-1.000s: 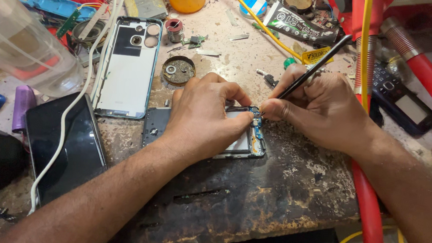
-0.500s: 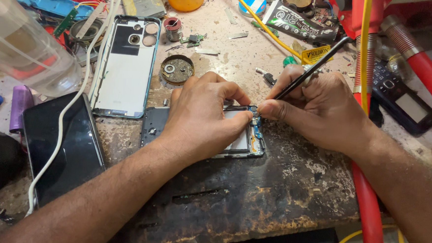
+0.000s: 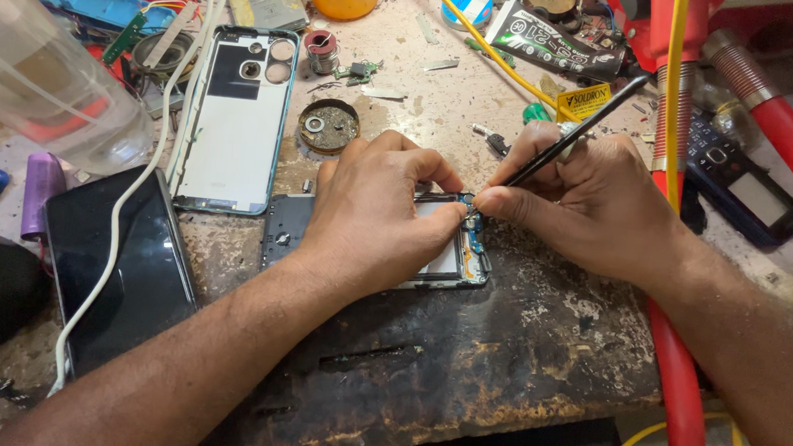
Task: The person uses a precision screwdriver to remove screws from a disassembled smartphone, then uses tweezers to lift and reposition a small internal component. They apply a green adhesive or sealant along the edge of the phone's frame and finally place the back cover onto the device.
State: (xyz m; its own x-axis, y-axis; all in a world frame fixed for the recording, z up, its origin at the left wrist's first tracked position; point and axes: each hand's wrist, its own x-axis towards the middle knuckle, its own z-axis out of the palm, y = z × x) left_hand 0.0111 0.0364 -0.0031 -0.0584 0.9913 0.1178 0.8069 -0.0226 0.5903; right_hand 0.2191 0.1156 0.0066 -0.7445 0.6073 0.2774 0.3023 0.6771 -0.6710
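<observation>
My left hand (image 3: 374, 213) pins the opened phone (image 3: 454, 253) flat on the surface (image 3: 499, 346); right hand (image 3: 587, 201) fingers pinch the black tool (image 3: 568, 141). A slip could gouge its connector board.

Both forearms are bare from the frame's edge down to the wrists, with no sleeve, watch or strap showing on either. The left hand (image 3: 375, 208) and the right hand (image 3: 587, 206) wear no gloves, and the nails look short. No ring appears on the fingers, though several are partly hidden.
</observation>
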